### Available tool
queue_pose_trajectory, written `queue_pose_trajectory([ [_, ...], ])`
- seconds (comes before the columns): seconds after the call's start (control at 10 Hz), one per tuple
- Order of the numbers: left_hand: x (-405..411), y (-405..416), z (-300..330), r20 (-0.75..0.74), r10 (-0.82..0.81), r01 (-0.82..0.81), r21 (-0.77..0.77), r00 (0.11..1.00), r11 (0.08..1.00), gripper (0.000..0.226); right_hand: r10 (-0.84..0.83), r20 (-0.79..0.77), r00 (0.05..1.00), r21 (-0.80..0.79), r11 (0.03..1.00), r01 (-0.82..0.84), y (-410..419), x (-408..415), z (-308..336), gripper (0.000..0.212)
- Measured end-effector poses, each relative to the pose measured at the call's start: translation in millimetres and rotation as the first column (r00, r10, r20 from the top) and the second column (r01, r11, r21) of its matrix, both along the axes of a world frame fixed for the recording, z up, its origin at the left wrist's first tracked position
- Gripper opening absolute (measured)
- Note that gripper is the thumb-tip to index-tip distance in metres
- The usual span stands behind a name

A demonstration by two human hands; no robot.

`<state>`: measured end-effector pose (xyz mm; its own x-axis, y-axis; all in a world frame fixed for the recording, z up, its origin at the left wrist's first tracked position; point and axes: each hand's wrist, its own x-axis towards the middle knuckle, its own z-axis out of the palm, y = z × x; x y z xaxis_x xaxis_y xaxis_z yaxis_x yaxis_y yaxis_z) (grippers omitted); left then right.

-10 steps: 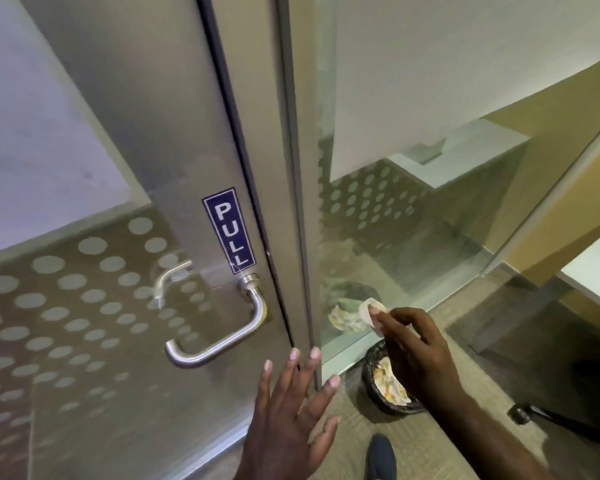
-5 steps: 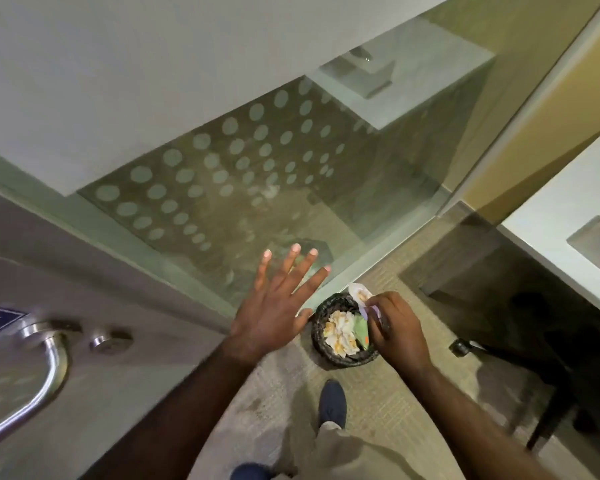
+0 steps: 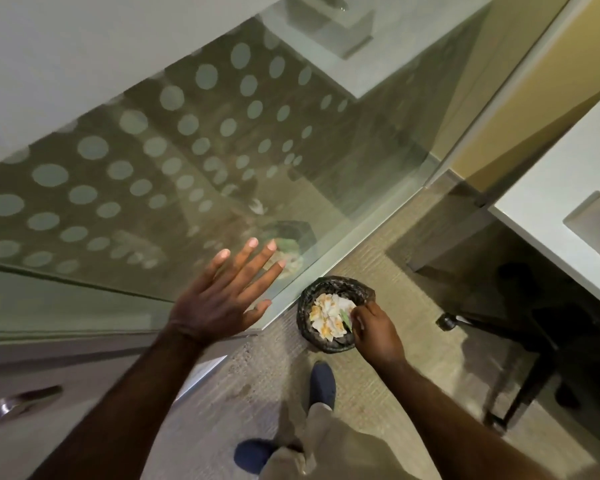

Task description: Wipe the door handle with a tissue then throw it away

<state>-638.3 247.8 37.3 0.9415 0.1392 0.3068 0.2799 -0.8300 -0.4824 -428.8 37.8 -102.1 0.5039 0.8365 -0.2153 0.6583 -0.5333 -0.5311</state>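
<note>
- Down on the carpeted floor (image 3: 378,393), just beside the foot of the glass partition (image 3: 187,174), stands a small round bin (image 3: 326,344) lined with a dark bag.
- Crumpled white and orange-stained paper (image 3: 326,317) fills the bin to near its rim, with a green scrap at its right side.
- The right hand (image 3: 378,332) reaches over the bin's right rim, fingers curled downward toward the paper; whether it grasps anything I cannot tell, since the fingertips are hidden behind the knuckles.
- The tissue cannot be picked out from the other paper in the bin, so its exact place is unclear.
- The left hand (image 3: 222,299) is released and empty, fingers spread wide, palm facing away, held up in front of the lower part of the glass partition; whether it touches the glass is unclear.
- Frosted dots cover the glass, and a faint reflection of the bin shows in it beyond the left fingertips.
- At the lower left edge, the metal door handle (image 3: 25,401) shows on the door, blurred, well apart from both hands.
- A blue shoe (image 3: 322,384) stands on the floor just below the bin, a second one nearer the bottom edge.
- On the right, a white table (image 3: 551,188) stands over a dark chair base.
</note>
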Motion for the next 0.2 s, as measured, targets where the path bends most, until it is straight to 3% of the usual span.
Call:
queue_pose_trajectory([
  [0.1,-1,1,-4,0.023,-0.031,0.031,-0.031,0.999,0.999,0.074,-0.075,-0.051,0.996,-0.076,0.995,0.071,7,-1,-12,0.013],
  [0.2,4,-1,-1,0.038,-0.039,0.041,-0.071,0.999,0.997,0.078,-0.058,-0.128,0.99,-0.213,0.977,0.029,12,0,-27,0.029],
])
